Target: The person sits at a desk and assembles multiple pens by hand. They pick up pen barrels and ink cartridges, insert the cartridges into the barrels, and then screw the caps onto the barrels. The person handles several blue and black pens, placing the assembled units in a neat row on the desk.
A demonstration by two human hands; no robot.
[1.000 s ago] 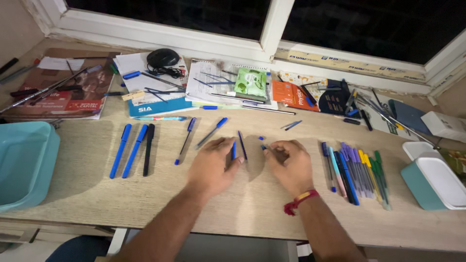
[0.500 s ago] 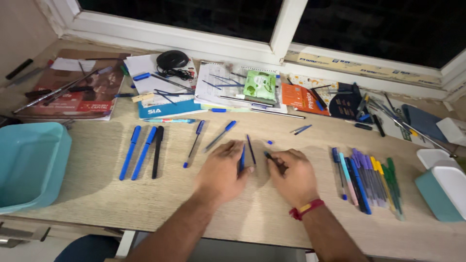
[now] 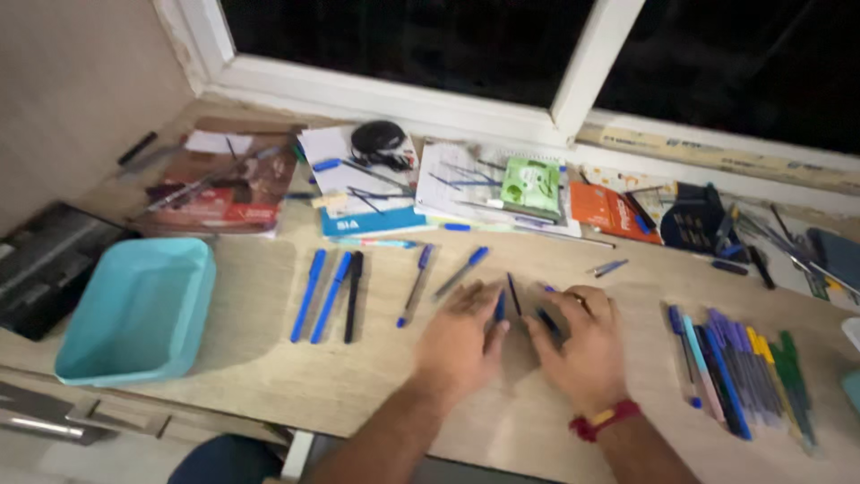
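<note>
step: you're sorting pens on the pale wooden desk [image 3: 269, 376], judging by the rows.
left hand [image 3: 464, 339]: fingers pinching a slim blue plastic pen [image 3: 500, 307].
right hand [image 3: 584, 348]: curled over a dark pen [image 3: 548, 321]; grip unclear.
axis: blue pen runs away from you, tip hidden.
next: line it up parallel with the others.

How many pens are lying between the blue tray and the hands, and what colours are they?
All-blue pens: 2
Black pen: 1
Dark pens with blue caps: 2
Total: 5
</note>
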